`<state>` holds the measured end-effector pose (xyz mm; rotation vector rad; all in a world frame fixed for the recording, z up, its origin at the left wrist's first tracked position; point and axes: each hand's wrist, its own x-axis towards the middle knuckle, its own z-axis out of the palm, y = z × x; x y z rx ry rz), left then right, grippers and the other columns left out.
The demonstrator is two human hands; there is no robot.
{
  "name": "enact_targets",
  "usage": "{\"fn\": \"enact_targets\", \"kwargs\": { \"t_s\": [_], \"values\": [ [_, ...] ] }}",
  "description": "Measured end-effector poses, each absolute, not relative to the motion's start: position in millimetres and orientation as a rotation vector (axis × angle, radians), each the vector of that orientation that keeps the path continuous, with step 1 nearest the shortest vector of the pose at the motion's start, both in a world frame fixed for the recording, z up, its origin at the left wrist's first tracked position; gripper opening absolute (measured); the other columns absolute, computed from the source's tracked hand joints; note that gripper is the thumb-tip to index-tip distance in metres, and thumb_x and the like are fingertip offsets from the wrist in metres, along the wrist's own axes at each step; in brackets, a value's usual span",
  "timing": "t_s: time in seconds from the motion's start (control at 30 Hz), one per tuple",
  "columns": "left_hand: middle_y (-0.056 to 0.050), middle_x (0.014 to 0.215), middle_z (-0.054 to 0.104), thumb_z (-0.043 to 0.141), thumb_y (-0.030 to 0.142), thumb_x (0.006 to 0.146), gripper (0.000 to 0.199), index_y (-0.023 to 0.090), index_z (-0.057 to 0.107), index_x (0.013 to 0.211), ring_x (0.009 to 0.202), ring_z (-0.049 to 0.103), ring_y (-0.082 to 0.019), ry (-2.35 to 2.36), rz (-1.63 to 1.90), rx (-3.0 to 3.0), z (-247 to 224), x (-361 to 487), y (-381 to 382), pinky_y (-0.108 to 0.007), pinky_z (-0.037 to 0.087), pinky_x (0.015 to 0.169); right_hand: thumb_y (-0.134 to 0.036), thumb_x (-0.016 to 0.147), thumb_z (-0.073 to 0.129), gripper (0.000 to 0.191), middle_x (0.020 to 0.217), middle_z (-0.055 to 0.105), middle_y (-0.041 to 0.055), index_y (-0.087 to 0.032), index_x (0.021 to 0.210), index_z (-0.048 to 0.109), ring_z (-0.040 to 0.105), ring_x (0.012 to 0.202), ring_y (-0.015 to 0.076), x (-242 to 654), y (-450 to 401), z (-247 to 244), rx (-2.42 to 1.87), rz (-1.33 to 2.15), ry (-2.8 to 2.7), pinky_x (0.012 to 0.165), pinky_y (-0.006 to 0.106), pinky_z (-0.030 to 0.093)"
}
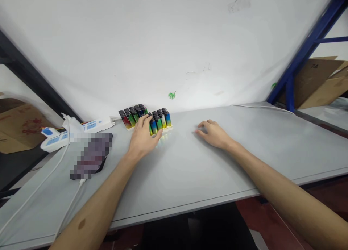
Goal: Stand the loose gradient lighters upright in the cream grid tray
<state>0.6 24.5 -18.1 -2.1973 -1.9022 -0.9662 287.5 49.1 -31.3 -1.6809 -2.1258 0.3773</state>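
Observation:
Several colourful lighters with black tops stand upright in two groups near the wall, one group (pixel 133 115) at the left and another (pixel 163 119) just right of it. Each group rests on a pale tray, and the right one's pale rim (pixel 169 128) shows. My left hand (pixel 143 136) is at the front of the lighters, its fingers apart and reaching over the place where the groups meet; whether the fingertips touch a lighter is unclear. To the right, my right hand (pixel 213 134) rests on the grey table (pixel 190 170), fingers slightly curled and apart, holding nothing.
A white power strip (pixel 100 125) with plugs lies at the back left. In front of it is a blurred-out phone-like object (pixel 92 155) with a white cable (pixel 73 203). Cardboard boxes (pixel 312 79) stand beyond the blue frame (pixel 290 92) at right.

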Motion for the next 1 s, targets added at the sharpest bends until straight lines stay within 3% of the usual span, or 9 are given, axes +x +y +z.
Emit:
{"fn": "enact_targets", "kwargs": {
  "t_s": [0.13, 0.23, 0.3, 0.43, 0.57, 0.7, 0.8, 0.9, 1.0],
  "values": [
    [-0.008, 0.148, 0.047, 0.057, 0.041, 0.090, 0.051, 0.022, 0.049, 0.136, 0.137, 0.046, -0.027, -1.690, -1.082, -2.487, -15, 9, 18, -0.044, 0.039, 0.115, -0.061, 0.092, 0.052, 0.068, 0.147, 0.048, 0.0176, -0.018, 0.143, 0.041, 0.050, 0.132, 0.0281, 275, 48, -35, -1.312, 0.622, -1.953, 0.108, 0.044, 0.042],
    [-0.006, 0.147, 0.050, 0.058, 0.034, 0.090, 0.047, 0.025, 0.051, 0.135, 0.140, 0.044, -0.025, -1.477, -1.110, -2.728, -14, 16, 12, -0.044, 0.040, 0.116, -0.065, 0.081, 0.065, 0.092, 0.156, 0.038, 0.0174, -0.023, 0.153, 0.027, 0.044, 0.139, 0.0315, 266, 46, -37, -1.074, 0.678, -1.892, 0.112, 0.051, 0.038],
    [-0.005, 0.149, 0.048, 0.059, 0.031, 0.089, 0.051, 0.028, 0.047, 0.138, 0.140, 0.044, -0.025, -1.392, -1.130, -2.869, -15, 23, 7, -0.043, 0.045, 0.112, -0.064, 0.074, 0.073, 0.100, 0.157, 0.036, 0.0163, -0.025, 0.153, 0.027, 0.042, 0.140, 0.0345, 263, 45, -36, -1.000, 0.642, -1.895, 0.112, 0.055, 0.038],
    [-0.007, 0.155, 0.039, 0.059, 0.024, 0.087, 0.067, 0.029, 0.031, 0.148, 0.137, 0.048, -0.024, -1.452, -1.328, -2.980, -23, 37, 4, -0.042, 0.050, 0.106, -0.063, 0.071, 0.076, 0.085, 0.144, 0.053, 0.0134, -0.026, 0.141, 0.046, 0.054, 0.129, 0.0343, 266, 41, -29, -0.946, 0.452, -1.881, 0.106, 0.053, 0.045],
    [-0.013, 0.146, 0.049, 0.057, 0.022, 0.087, 0.057, 0.021, 0.035, 0.140, 0.127, 0.058, -0.025, -1.723, -1.461, -2.820, -29, 47, 7, -0.046, 0.049, 0.107, -0.065, 0.083, 0.063, 0.060, 0.131, 0.061, 0.0108, -0.025, 0.127, 0.057, 0.056, 0.124, 0.0304, 269, 34, -12, -0.960, 0.160, -1.855, 0.103, 0.048, 0.047],
    [-0.009, 0.131, 0.063, 0.055, 0.029, 0.089, 0.037, 0.020, 0.050, 0.125, 0.121, 0.060, -0.027, -1.866, -1.251, -2.783, -28, 46, 8, -0.046, 0.048, 0.104, -0.072, 0.081, 0.059, 0.076, 0.134, 0.060, 0.0120, -0.024, 0.139, 0.050, 0.058, 0.120, 0.0342, 256, 29, 9, -1.176, 0.045, -2.143, 0.098, 0.049, 0.047],
    [-0.008, 0.119, 0.067, 0.053, 0.033, 0.090, 0.030, 0.022, 0.056, 0.117, 0.116, 0.062, -0.030, -1.936, -1.037, -2.770, -24, 43, 7, -0.046, 0.050, 0.098, -0.077, 0.079, 0.054, 0.088, 0.127, 0.065, 0.0143, -0.023, 0.147, 0.042, 0.065, 0.103, 0.0353, 241, 30, 16, -1.347, 0.015, -2.401, 0.083, 0.047, 0.050],
    [-0.008, 0.112, 0.067, 0.048, 0.035, 0.093, 0.024, 0.022, 0.060, 0.109, 0.111, 0.062, -0.030, -1.923, -0.922, -2.767, -24, 41, 7, -0.045, 0.050, 0.092, -0.080, 0.081, 0.047, 0.083, 0.117, 0.069, 0.0132, -0.025, 0.144, 0.046, 0.068, 0.090, 0.0337, 230, 34, 18, -1.443, -0.028, -2.490, 0.072, 0.042, 0.049],
    [-0.009, 0.109, 0.067, 0.047, 0.040, 0.094, 0.025, 0.022, 0.059, 0.106, 0.111, 0.061, -0.031, -1.906, -0.913, -2.751, -27, 41, 9, -0.045, 0.050, 0.091, -0.079, 0.085, 0.041, 0.075, 0.108, 0.072, 0.0117, -0.026, 0.136, 0.054, 0.068, 0.090, 0.0327, 226, 40, 21, -1.474, 0.000, -2.474, 0.070, 0.040, 0.048]
  ]
}}
